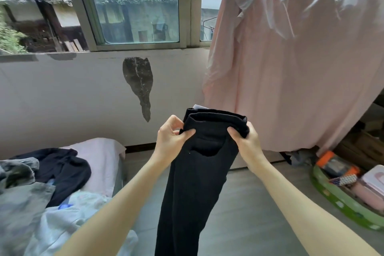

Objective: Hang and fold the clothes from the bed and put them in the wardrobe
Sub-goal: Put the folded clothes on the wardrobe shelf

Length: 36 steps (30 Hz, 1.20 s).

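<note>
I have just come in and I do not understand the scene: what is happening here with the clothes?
A person is holding up a pair of black trousers by the waistband, the left hand and the right hand each gripping one side, so the legs hang down above the floor. More clothes lie in a pile on the bed at the left. A pink cloth hangs over a rail at the right. No wardrobe is in view.

Single head-worn view — wide-angle, looking forward and down.
Close over both forearms, facing the window (133, 4) wall, bed (99, 158) low left — floor (249, 203) below.
</note>
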Each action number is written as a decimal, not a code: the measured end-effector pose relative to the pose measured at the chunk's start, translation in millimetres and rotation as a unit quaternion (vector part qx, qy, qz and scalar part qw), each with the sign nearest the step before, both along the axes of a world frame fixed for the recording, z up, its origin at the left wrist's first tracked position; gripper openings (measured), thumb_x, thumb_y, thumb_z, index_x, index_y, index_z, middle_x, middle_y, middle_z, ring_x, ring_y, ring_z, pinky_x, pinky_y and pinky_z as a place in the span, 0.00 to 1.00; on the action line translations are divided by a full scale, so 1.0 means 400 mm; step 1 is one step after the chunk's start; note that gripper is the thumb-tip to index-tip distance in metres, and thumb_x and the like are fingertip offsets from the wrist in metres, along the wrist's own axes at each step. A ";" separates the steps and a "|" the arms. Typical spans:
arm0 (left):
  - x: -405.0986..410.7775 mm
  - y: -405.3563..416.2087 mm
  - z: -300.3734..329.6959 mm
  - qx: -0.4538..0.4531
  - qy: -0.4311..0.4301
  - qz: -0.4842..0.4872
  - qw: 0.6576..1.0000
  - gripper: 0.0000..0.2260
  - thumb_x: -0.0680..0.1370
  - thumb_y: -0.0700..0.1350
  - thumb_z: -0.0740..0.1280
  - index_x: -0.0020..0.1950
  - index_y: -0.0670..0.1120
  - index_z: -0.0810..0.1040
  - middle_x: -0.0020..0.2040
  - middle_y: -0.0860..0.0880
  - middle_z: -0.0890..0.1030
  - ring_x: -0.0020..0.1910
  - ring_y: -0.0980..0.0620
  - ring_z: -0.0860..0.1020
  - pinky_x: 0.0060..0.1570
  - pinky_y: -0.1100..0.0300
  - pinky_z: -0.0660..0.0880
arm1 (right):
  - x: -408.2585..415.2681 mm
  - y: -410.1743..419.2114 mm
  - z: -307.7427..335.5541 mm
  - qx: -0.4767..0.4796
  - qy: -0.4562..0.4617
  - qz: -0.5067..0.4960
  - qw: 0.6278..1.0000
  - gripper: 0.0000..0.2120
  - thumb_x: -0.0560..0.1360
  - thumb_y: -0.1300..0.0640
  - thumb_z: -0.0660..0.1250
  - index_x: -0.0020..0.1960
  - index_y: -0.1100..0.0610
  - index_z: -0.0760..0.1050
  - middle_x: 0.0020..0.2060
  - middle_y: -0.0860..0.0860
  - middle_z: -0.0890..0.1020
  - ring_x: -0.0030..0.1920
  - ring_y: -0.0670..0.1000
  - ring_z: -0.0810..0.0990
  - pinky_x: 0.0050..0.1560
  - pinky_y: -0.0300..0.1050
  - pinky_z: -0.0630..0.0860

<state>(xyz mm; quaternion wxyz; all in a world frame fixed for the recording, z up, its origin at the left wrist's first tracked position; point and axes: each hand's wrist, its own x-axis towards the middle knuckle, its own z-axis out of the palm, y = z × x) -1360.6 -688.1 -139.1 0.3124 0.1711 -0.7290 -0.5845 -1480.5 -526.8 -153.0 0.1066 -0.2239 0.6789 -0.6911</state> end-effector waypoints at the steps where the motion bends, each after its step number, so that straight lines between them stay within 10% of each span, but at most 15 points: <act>1: 0.013 -0.011 0.008 -0.011 0.000 -0.012 1.000 0.13 0.72 0.37 0.72 0.40 0.49 0.69 0.42 0.46 0.80 0.40 0.48 0.81 0.38 0.56 0.80 | -0.005 -0.016 0.009 -0.007 -0.009 0.000 1.000 0.05 0.76 0.60 0.66 0.49 0.53 0.71 0.44 0.50 0.78 0.46 0.49 0.77 0.47 0.39 0.75; 6: 0.072 -0.070 0.048 0.002 -0.002 -0.043 0.999 0.21 0.73 0.39 0.71 0.61 0.55 0.69 0.51 0.52 0.80 0.46 0.57 0.81 0.41 0.65 0.78 | 0.007 -0.098 0.056 -0.042 0.004 0.071 0.997 0.07 0.77 0.62 0.64 0.54 0.54 0.71 0.45 0.47 0.79 0.46 0.43 0.78 0.46 0.34 0.75; 14: 0.098 -0.122 0.115 -0.106 -0.076 0.101 0.986 0.06 0.75 0.45 0.69 0.42 0.56 0.76 0.55 0.50 0.69 0.59 0.50 0.71 0.62 0.55 0.71 | 0.028 -0.168 0.134 -0.050 0.073 0.126 0.988 0.10 0.76 0.66 0.63 0.56 0.57 0.70 0.46 0.48 0.78 0.47 0.43 0.76 0.49 0.31 0.74; 20: 0.061 -0.109 0.140 -0.077 -0.010 0.061 0.995 0.12 0.80 0.43 0.61 0.64 0.47 0.71 0.56 0.51 0.78 0.57 0.54 0.75 0.58 0.62 0.70 | 0.010 -0.184 0.176 -0.088 0.116 0.128 0.981 0.12 0.76 0.65 0.65 0.57 0.56 0.69 0.47 0.49 0.77 0.46 0.40 0.77 0.48 0.29 0.73; 28: 0.019 -0.071 0.108 0.013 0.038 0.023 0.999 0.09 0.80 0.40 0.62 0.53 0.54 0.75 0.49 0.54 0.81 0.48 0.59 0.80 0.44 0.67 0.77 | -0.042 -0.126 0.106 -0.021 0.055 0.148 0.987 0.17 0.76 0.59 0.65 0.64 0.54 0.66 0.56 0.48 0.78 0.54 0.40 0.76 0.49 0.30 0.73; 36: 0.068 -0.053 0.167 -0.022 0.043 0.037 0.998 0.09 0.80 0.38 0.60 0.59 0.47 0.73 0.55 0.48 0.79 0.56 0.52 0.77 0.58 0.58 0.74 | -0.016 -0.189 0.094 -0.082 0.029 0.135 0.987 0.11 0.78 0.62 0.62 0.59 0.55 0.68 0.55 0.53 0.77 0.54 0.48 0.77 0.56 0.43 0.75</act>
